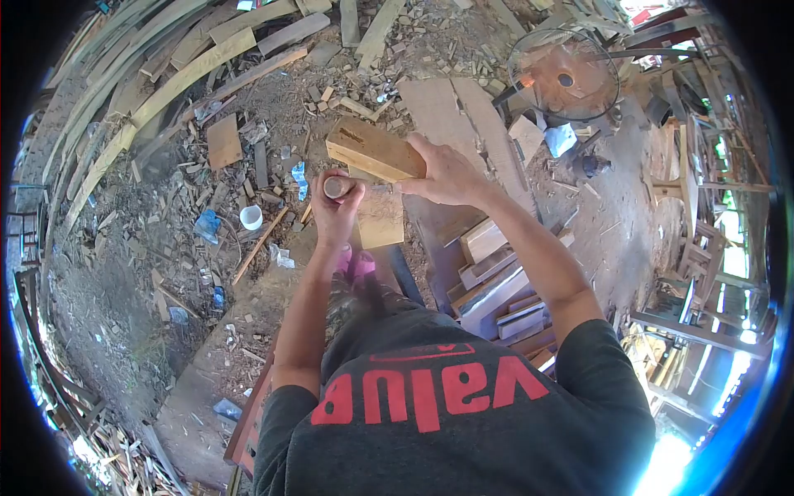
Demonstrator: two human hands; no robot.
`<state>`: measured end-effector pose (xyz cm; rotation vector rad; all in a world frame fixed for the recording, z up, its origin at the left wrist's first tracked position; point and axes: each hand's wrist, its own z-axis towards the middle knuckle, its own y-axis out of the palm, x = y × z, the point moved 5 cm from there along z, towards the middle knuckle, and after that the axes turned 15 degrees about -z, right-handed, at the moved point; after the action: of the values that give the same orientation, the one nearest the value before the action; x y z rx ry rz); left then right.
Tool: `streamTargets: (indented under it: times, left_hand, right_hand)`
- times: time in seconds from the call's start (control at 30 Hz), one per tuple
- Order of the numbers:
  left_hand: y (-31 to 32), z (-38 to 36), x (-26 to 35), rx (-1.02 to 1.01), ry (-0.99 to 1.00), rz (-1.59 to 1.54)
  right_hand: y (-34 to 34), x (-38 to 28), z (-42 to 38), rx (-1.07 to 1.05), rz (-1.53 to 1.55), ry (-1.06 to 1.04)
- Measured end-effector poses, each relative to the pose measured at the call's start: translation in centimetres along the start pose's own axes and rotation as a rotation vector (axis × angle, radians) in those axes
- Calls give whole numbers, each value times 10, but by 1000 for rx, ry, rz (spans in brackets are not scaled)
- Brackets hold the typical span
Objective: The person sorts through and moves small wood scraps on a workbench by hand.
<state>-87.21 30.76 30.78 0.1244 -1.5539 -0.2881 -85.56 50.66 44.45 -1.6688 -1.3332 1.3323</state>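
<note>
My left hand (333, 217) is closed around a round wooden handle (336, 188), whose blunt end points up at me; the rest of the tool is hidden below the fist. My right hand (447, 173) grips one end of a thick rectangular wooden block (374, 149). A rough dark hollow marks the block's top near its far left end. The block's left part overlaps the area just beyond the handle in this view. Below both hands shows a pale flat-topped piece of wood (381, 221), in front of my feet in pink footwear (361, 264).
Wood offcuts and chips litter the ground. Long boards (190, 87) lie at upper left, with a white cup (251, 217) nearer. Wide planks (451, 124) lie ahead, stacked timber (503, 293) by my right leg. At upper right stands a round fan-like guard (564, 74).
</note>
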Motion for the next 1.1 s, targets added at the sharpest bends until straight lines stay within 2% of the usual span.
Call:
streamTargets:
  times: [0.03, 0.1, 0.2, 0.33, 0.5, 0.57, 0.63, 0.67, 0.7, 0.73, 0.77, 0.83, 0.87, 0.9, 0.97, 1.0, 1.07, 1.1]
  left_hand:
    - [0, 2, -9, 2, 2, 1]
    - [4, 7, -31, 11, -173, -223]
    - [7, 11, -38, -24, -218, -215]
    - [7, 7, -40, -14, -181, -250]
    - [10, 3, -43, 62, -245, -320]
    - [7, 5, -52, 72, -214, -296]
    - [7, 5, -52, 80, -186, -269]
    - [9, 4, -45, 71, -107, -303]
    - [11, 3, -38, 63, -28, -337]
    - [-6, 1, -91, 15, -96, -260]
    - [-7, 0, -122, 14, -97, -258]
    - [-5, -9, -180, 394, -677, -1349]
    - [-13, -7, -141, 117, -217, -509]
    - [-1, 2, -86, -92, -146, -31]
    - [0, 0, -74, -21, 19, -26]
    - [-1, 12, -80, 1, 38, -35]
    - [-11, 4, -114, -68, -42, -582]
    - [-20, -1, -128, -67, -52, -583]
  right_hand:
    - [-1, -1, 2, 7, -16, -6]
    - [-4, -5, 6, 6, -45, -8]
    - [-13, -16, 11, 20, -81, -27]
    - [-31, -33, 11, 9, -20, -35]
    - [-41, -44, 12, 50, -66, -61]
    - [-49, -54, 12, 74, -76, -83]
    - [-67, -80, 6, 152, -5, -194]
    - [-76, -94, 2, 152, -3, -192]
    - [-90, -114, -7, 247, 56, -312]
    - [-99, -127, -13, 343, 117, -433]
    - [-94, -125, -13, 344, 119, -431]
    - [-71, -124, -16, 459, 60, -619]
    - [-43, -107, -6, 279, -171, -563]
    - [-38, -97, -2, 282, -177, -576]
    - [-12, -69, 12, -234, -361, -236]
    - [-25, -78, 18, -231, -384, -255]
    - [-57, -110, 7, 12, -215, -313]
    - [-58, -118, 3, 5, -211, -307]
